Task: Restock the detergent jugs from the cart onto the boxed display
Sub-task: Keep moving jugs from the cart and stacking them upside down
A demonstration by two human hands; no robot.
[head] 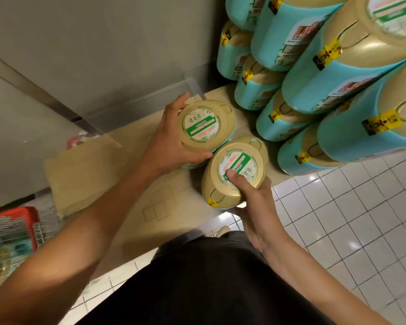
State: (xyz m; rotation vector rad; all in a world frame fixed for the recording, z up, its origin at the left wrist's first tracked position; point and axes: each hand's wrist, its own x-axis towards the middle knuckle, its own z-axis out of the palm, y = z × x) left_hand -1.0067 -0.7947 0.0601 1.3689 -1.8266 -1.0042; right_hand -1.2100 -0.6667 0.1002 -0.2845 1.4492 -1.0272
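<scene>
The cart (12, 233) at far left looks to hold more stock, while the left hand (171, 141) wraps its fingers (181, 100) round one detergent jug (204, 125) and the right hand (251, 198) grips a second jug (237, 165), both at the boxed display (92, 174) beside the stacked jugs (338, 78), so restocking seems midway.

Labels (201, 126) on jug lids (225, 120) and yellow tags (328, 53): print too blurred, unreadable.

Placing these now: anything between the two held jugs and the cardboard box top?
Nothing visible. The left hand grips the far jug, the right hand the near jug; cardboard beside them is bare, stacked jugs stand to the right.
</scene>
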